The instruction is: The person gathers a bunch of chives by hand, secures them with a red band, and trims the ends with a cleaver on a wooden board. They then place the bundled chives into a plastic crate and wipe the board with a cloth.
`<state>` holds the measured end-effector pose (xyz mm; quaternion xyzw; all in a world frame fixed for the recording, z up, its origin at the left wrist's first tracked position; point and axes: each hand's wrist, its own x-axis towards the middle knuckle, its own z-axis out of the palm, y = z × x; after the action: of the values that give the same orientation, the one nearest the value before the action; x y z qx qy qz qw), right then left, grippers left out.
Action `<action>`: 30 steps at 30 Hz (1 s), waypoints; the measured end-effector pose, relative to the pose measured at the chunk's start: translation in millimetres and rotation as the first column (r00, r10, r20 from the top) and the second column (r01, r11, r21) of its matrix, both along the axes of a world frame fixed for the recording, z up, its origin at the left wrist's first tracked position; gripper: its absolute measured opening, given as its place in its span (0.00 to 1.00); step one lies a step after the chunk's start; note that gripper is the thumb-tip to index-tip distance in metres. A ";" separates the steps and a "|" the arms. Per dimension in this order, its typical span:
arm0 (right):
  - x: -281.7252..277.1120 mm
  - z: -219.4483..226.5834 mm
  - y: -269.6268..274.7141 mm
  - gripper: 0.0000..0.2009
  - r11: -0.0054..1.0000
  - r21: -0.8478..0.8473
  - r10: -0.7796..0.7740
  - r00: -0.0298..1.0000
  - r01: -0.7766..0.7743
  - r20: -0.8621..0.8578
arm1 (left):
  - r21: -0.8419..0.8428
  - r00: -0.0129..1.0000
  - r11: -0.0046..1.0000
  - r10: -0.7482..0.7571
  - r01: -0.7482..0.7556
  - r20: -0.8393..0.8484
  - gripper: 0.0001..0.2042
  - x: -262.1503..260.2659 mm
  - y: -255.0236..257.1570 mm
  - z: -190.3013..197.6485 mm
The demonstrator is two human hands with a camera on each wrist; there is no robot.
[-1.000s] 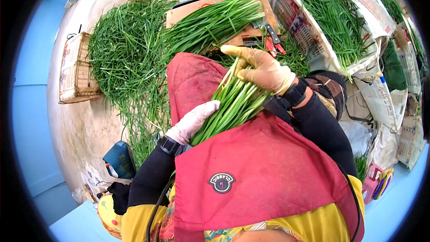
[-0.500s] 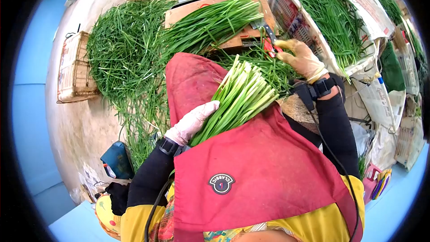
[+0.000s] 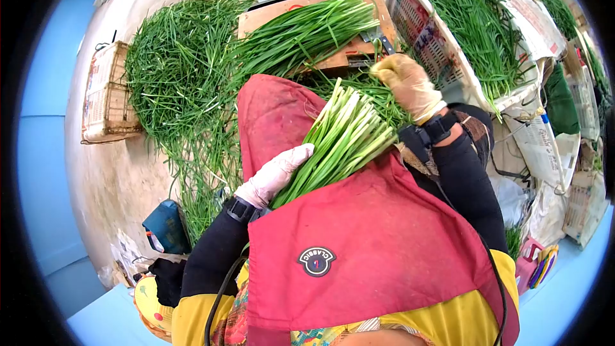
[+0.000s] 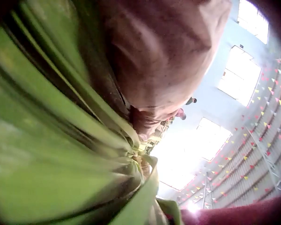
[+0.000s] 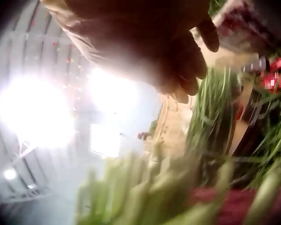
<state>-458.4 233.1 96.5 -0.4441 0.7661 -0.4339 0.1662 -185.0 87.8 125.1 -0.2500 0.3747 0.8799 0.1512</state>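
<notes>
Gloved in white, the left hand (image 3: 272,176) grips a bunch of long green stalks (image 3: 343,144) against the red apron, pale cut ends fanning up and right. The left wrist view has that hand (image 4: 164,56) beside blurred green leaves (image 4: 47,140). Above and right of the bunch, the right hand (image 3: 410,86), in a yellowish glove, has loosely bent fingers. Nothing shows in this hand (image 5: 150,42) in the right wrist view; stalk ends (image 5: 131,187) stand below it, and red handles (image 5: 276,79) lie apart from it. A black-handled knife (image 3: 387,45) lies just above the right hand.
More stalks (image 3: 301,32) lie on a brown board (image 3: 256,22) in front. A large heap of greens (image 3: 186,64) spreads over the floor at left, beside a crate (image 3: 106,93). At right stands a white crate (image 3: 464,77) full of greens.
The right hand has moved off the stalk ends, out to the right towards the red handles, then slightly back left with its fingers more bent. The left hand has kept its grip.
</notes>
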 end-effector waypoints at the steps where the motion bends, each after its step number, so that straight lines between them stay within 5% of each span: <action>1: -13.6 -2.7 7.4 0.07 0.993 0.102 -0.041 0.992 0.054 -0.119 | 0.000 1.000 1.000 0.001 -0.001 -0.004 0.24 0.0 -1.1 -1.6; 3: -28.6 -0.2 18.7 0.15 0.933 0.358 -0.048 0.997 0.023 0.062 | 0.009 0.999 1.000 0.001 -0.001 -0.035 0.24 1.7 -1.8 -6.8; 5: -19.5 31.9 13.2 0.12 0.911 0.412 -0.013 0.997 -0.017 0.070 | 0.021 0.999 1.000 -0.023 0.023 -0.025 0.24 -0.9 -1.5 -9.1; 7: -10.5 42.0 -0.7 0.13 0.963 0.005 0.269 0.955 -0.270 -0.128 | 0.028 0.999 0.999 -0.045 0.046 -0.017 0.24 -1.9 -0.6 -11.6; 8: -5.8 37.1 -9.1 0.14 0.935 0.029 0.340 0.918 -0.352 0.204 | 0.009 0.998 0.998 -0.056 0.056 -0.036 0.24 -1.1 -1.0 -14.3; 9: 1.2 34.7 -18.7 0.14 0.905 0.009 0.426 0.904 -0.426 0.026 | -0.013 0.996 0.998 -0.065 0.065 -0.055 0.24 -0.3 -1.6 -14.7; 13: 23.1 39.4 -36.2 0.13 0.861 0.212 0.320 0.817 -0.462 0.480 | -0.092 0.993 0.993 -0.079 0.071 -0.084 0.25 1.1 0.0 -12.0; 15: 28.1 49.4 -40.1 0.14 0.834 0.331 0.224 0.820 -0.441 0.528 | -0.298 0.980 0.948 -0.154 0.110 -0.128 0.25 1.0 -1.3 -13.2; 19: 25.8 23.1 -38.8 0.11 0.896 0.212 0.217 0.801 -0.390 0.557 | -0.267 0.986 0.958 -0.135 0.103 -0.102 0.25 0.0 -1.4 -10.4; 21: 5.7 9.8 -36.2 0.09 0.994 -0.029 0.105 0.911 -0.102 0.399 | 0.057 1.000 0.998 -0.015 0.014 0.018 0.25 -0.7 -0.6 -1.7; 24: -55.6 -12.6 4.1 0.09 0.957 -0.101 -0.257 0.957 0.271 0.131 | 0.051 0.997 0.998 0.038 -0.041 0.069 0.26 7.1 -6.3 -14.0; 25: -56.6 20.3 24.0 0.10 0.911 0.097 -0.402 0.916 0.401 -0.012 | 0.074 0.994 0.993 0.082 -0.088 0.074 0.26 10.7 -9.2 -22.4; 26: -70.9 18.9 44.9 0.11 0.884 0.122 -0.449 0.892 0.452 -0.052 | 0.090 0.994 0.991 0.099 -0.103 0.053 0.27 11.8 -10.9 -25.5; 27: -102.2 -16.1 69.5 0.14 0.910 0.046 -0.411 0.911 0.413 -0.035 | 0.090 0.994 0.991 0.094 -0.098 0.051 0.27 12.7 -13.1 -28.3; 30: -94.1 5.6 90.7 0.21 0.984 0.100 -0.158 0.984 0.150 0.083 | 0.085 0.998 0.995 0.055 -0.055 -0.001 0.29 13.5 -20.1 -37.5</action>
<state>-552.5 323.8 102.1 -0.3550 0.8092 -0.4290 0.1875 -171.5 67.6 87.6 -0.2523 0.3302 0.8992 0.1368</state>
